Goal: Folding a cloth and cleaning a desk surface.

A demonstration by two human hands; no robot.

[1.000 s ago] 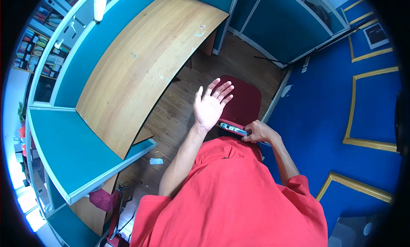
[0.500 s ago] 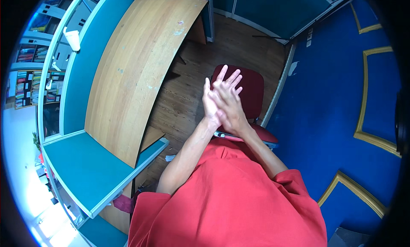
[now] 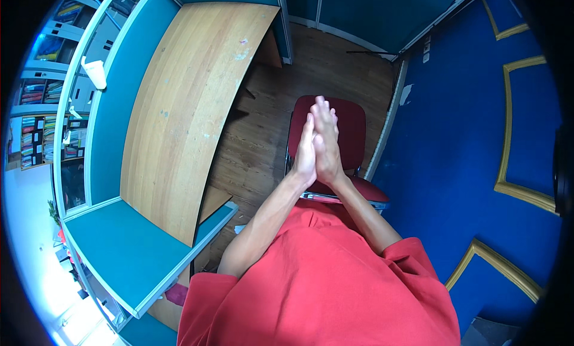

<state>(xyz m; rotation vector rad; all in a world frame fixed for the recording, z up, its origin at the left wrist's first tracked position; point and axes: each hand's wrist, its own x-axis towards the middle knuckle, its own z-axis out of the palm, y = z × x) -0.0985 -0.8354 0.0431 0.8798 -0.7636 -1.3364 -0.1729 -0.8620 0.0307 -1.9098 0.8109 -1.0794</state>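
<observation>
My left hand (image 3: 306,153) and my right hand (image 3: 327,144) are pressed palm to palm in front of my body. Their fingers are stretched out and point away from me, with the fingertips close together. I see no object between the palms, though their inner faces are mostly hidden. Beyond and below them stands a dark red chair (image 3: 353,128), its backrest partly covered by my hands.
On the left is a wooden desk (image 3: 185,107) with paint marks, bordered by teal partitions (image 3: 125,244). A blue wall (image 3: 442,155) with yellow moulding frames (image 3: 508,131) rises on the right. Shelves of files (image 3: 54,140) show at far left.
My right hand was slanted across the left palm with the fingers spread. Now the two hands are lined up flat together, fingers closer. The view has shifted slightly.
</observation>
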